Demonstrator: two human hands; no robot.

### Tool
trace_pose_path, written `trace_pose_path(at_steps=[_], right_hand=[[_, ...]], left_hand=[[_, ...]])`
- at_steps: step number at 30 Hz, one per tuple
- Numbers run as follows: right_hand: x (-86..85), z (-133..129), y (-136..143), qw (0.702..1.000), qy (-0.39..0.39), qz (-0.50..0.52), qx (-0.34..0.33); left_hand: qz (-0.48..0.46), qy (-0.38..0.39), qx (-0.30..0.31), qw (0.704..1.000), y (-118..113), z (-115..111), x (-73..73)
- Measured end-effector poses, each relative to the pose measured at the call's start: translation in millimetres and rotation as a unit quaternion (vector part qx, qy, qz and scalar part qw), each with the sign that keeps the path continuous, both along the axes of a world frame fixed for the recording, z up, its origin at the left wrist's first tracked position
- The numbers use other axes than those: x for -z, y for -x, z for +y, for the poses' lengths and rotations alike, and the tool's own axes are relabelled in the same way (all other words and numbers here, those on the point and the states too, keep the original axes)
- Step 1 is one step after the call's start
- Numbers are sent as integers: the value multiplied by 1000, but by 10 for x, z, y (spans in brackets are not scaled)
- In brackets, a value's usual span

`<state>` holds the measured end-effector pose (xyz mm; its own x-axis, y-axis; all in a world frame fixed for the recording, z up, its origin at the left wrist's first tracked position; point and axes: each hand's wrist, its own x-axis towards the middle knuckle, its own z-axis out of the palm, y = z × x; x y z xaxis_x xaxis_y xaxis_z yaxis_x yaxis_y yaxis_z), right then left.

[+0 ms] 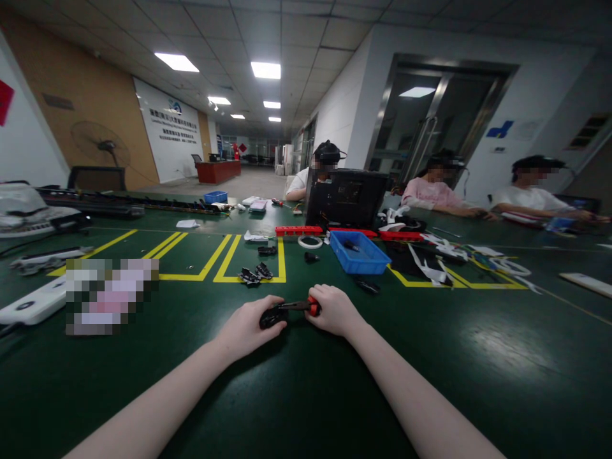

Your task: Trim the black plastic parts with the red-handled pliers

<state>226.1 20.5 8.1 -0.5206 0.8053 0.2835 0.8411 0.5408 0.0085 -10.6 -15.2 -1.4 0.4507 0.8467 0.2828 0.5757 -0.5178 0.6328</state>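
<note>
My left hand (253, 324) is closed around a small black plastic part (274, 316), holding it just above the green tabletop. In my right hand (332, 310) is a pair of red-handled pliers (301, 306), pointing left. The jaws reach the black part's right end; whether they grip it I cannot tell. Beyond my hands several black plastic pieces (255, 273) lie within a yellow taped outline. A blue plastic bin (359, 262) with a dark piece inside stands farther to the right, and another black piece (367, 285) lies before it.
A white power strip (36, 305) lies at the left. Past the bin are a red power strip (299, 231), a roll of white tape (310, 242) and a large black case (347, 197). Cables and scraps (430, 261) spread at the right. Several people sit across the table.
</note>
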Motion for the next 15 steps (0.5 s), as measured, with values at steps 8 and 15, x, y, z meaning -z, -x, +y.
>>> trace_pose_path(at_steps=[8, 15], right_hand=[[-16, -20, 17, 1000, -5, -7, 5], [-25, -48, 56, 999, 14, -14, 29]], left_hand=[[46, -23, -13, 999, -8, 24, 37], [62, -30, -27, 997, 1, 45, 67]])
